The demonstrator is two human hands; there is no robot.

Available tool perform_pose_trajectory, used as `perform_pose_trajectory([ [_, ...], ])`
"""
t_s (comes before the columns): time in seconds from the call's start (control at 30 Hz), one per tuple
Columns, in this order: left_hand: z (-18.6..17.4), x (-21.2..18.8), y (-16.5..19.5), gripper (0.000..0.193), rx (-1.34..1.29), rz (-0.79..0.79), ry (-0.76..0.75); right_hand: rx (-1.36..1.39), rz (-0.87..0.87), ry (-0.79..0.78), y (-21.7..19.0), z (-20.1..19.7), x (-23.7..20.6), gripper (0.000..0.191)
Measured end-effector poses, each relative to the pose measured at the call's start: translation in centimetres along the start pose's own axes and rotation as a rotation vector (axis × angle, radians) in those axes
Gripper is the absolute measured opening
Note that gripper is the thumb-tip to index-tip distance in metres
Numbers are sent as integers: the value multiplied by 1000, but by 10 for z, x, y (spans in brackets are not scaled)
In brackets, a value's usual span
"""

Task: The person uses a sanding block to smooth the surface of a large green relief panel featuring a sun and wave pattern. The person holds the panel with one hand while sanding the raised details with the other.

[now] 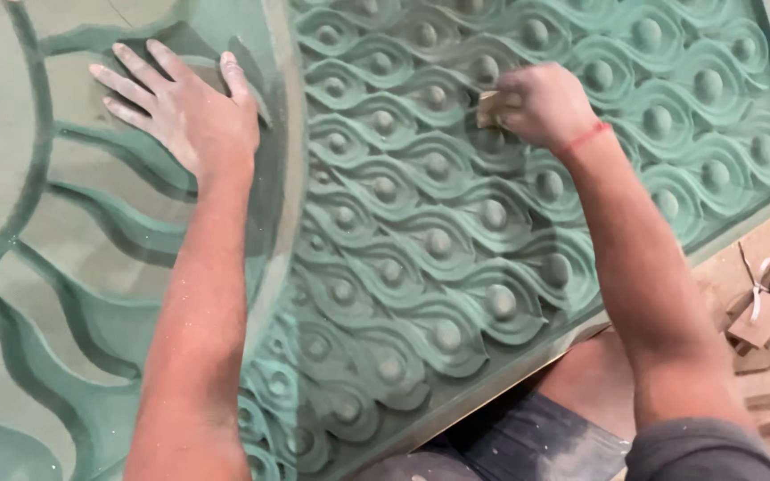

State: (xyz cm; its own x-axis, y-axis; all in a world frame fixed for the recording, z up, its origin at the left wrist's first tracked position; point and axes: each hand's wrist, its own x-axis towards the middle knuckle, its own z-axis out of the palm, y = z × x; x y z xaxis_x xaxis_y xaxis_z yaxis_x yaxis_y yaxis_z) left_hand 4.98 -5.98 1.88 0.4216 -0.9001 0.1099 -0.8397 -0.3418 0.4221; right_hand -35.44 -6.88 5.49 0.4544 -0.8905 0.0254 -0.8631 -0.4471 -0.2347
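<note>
Fingers of my right hand [541,105] pinch a small tan sanding scrap [490,105] against the scale-patterned upper part of the green carved panel [421,267]. My left hand [184,111] lies flat, fingers spread, on its smoother curved bands beside.

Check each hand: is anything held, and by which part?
The right hand pinches a small tan piece by its near end. The left hand holds nothing, lying flat on the green carved panel.

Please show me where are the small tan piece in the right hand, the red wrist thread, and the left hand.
small tan piece [489,105], head view, its exposed end.
red wrist thread [586,138], head view, mid-band.
left hand [191,114], head view, back of hand.
</note>
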Motion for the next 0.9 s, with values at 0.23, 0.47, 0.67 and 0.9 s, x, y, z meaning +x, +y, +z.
perform_pose_trajectory([
  [0.23, 2, 2, -4, 82, 3, -3, 2, -73, 326, -58, 13, 9, -37, 37],
  [0.47, 3, 1, -3, 82, -24, 38, 56, 69, 511, 142, -8, 29, -59, 35],
  [0.67, 14, 3, -9, 81, 35, 74, 55, 83, 289, 382, -37, 42, -60, 10],
  [0.9, 32, 4, -22, 75, 64, 126, 84, -33, 363, 335, -56, 55, -53, 13],
])
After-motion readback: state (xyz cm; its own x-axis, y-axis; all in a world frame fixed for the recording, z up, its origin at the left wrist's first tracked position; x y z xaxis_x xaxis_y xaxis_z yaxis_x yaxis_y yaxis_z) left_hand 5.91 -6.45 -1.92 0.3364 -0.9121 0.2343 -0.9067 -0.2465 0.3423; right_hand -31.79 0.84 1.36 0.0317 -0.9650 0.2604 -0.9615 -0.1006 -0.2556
